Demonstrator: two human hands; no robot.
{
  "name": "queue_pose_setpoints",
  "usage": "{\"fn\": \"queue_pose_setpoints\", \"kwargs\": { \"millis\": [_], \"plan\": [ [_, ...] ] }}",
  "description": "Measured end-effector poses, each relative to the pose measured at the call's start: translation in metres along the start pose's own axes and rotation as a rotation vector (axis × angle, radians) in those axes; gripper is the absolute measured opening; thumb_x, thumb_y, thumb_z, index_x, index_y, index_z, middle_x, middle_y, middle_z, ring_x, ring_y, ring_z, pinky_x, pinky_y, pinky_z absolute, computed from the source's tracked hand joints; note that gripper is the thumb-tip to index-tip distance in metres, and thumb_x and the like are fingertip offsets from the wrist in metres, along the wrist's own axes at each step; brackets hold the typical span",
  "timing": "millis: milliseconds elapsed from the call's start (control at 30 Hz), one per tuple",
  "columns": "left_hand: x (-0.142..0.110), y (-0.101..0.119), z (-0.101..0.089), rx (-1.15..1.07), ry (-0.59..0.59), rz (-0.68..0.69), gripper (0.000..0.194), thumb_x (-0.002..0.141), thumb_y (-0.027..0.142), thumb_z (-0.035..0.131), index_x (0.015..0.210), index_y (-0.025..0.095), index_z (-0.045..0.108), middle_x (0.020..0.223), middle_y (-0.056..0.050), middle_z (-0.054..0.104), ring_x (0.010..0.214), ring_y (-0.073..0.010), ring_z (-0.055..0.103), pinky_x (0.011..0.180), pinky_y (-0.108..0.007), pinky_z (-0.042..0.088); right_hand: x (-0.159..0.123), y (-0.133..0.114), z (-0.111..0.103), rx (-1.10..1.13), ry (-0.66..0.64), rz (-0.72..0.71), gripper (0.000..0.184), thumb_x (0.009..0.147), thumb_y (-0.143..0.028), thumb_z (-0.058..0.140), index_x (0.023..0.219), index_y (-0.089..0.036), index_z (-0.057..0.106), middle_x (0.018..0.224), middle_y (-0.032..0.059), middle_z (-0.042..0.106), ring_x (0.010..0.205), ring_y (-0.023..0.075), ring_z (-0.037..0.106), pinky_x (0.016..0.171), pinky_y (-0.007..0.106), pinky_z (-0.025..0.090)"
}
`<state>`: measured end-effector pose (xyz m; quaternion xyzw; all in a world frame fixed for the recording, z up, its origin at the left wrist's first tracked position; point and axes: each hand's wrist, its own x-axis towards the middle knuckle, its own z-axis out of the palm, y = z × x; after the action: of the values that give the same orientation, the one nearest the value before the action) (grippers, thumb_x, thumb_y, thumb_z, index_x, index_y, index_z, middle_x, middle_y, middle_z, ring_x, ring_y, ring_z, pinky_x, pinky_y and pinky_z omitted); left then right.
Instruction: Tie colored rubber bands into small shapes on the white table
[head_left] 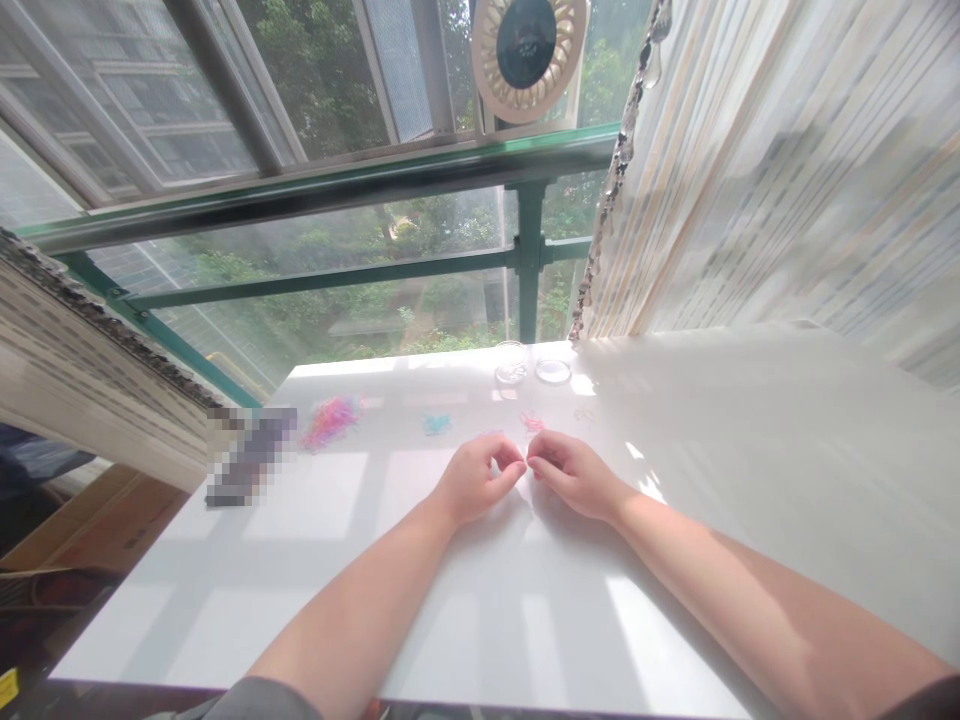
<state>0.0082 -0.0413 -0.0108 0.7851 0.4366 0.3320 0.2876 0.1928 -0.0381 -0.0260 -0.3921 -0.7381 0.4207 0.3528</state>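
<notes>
My left hand (480, 478) and my right hand (574, 474) meet over the middle of the white table, thumbs and fingertips pinched close together. Whatever lies between the fingertips is too small to make out. Just beyond the hands are small piles of thin coloured pieces: a pink pile (532, 422), a pale yellowish pile (584, 414) and a turquoise pile (437, 424). Part of another pinkish pile shows behind my left hand. Farther left lies a larger mixed heap (332, 422) of pink, purple and orange pieces.
A clear round container (511, 366) and a clear round dish or lid (553, 371) stand at the table's (300, 560) far edge. A blurred-out dark object (251, 460) lies at the left edge. Beyond are a fan (529, 50), a green railing (337, 190) and curtains (750, 180).
</notes>
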Motion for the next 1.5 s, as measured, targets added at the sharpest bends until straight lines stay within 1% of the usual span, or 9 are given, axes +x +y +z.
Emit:
{"fn": "queue_pose_setpoints", "kwargs": {
  "millis": [333,600,1100,1500],
  "plan": [
    [0.0000,-0.0010,-0.0001,0.004,-0.012,-0.003,0.009,0.078,0.023,0.055,0.074,0.017,0.059,0.071,-0.001,0.063,0.066,-0.0116,0.054,0.059,-0.023,0.040,0.0004,-0.0040,-0.0013,-0.009,-0.012,-0.015,0.010,0.085,-0.021,0.045,0.076,-0.019,0.049,0.063,-0.0033,0.050,0.055,0.0096,0.042,0.057,0.025,0.036],
    [0.0005,-0.0034,-0.0003,-0.012,-0.007,0.001,0.009,0.078,0.023,0.055,0.074,0.017,0.060,0.070,0.000,0.062,0.063,-0.0097,0.052,0.058,-0.022,0.039,0.0001,0.0002,-0.0008,0.003,-0.010,-0.008,0.009,0.085,-0.020,0.046,0.076,-0.019,0.049,0.062,-0.0042,0.050,0.054,0.0087,0.042,0.059,0.025,0.036],
    [0.0009,-0.0011,-0.0025,-0.011,0.019,-0.004,0.010,0.079,0.023,0.054,0.075,0.017,0.061,0.071,0.000,0.064,0.065,-0.0108,0.055,0.061,-0.023,0.039,-0.0003,-0.0003,-0.0006,0.052,-0.007,0.024,0.010,0.083,-0.026,0.049,0.076,-0.019,0.049,0.062,-0.0027,0.051,0.052,0.0096,0.043,0.053,0.023,0.037],
    [0.0012,0.0000,-0.0037,-0.022,0.023,-0.006,0.011,0.079,0.024,0.054,0.074,0.017,0.060,0.070,0.000,0.063,0.065,-0.0108,0.054,0.062,-0.023,0.039,-0.0003,0.0011,-0.0005,0.032,0.001,0.020,0.013,0.084,-0.027,0.049,0.075,-0.018,0.048,0.057,-0.0046,0.044,0.051,0.0092,0.042,0.051,0.023,0.034]
  ]
}}
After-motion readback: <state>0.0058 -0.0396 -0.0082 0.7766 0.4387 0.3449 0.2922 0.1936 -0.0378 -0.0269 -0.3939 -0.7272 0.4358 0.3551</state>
